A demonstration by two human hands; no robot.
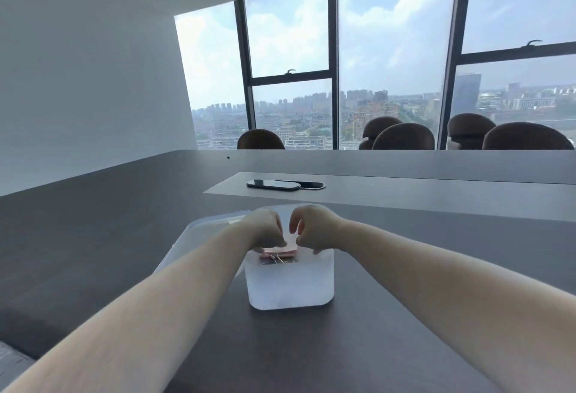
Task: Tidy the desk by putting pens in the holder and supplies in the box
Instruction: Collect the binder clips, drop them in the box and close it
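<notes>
Hands [285, 232] over box [290, 286], contents blurred

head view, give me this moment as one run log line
stage: supplies into box | left hand and right hand: over open translucent box, pinching pink pad | in box: clips | lid: off, left of box

translucent box [290, 286] stands open on the dark desk [358, 346], pink pad [280, 250] inside.
</notes>
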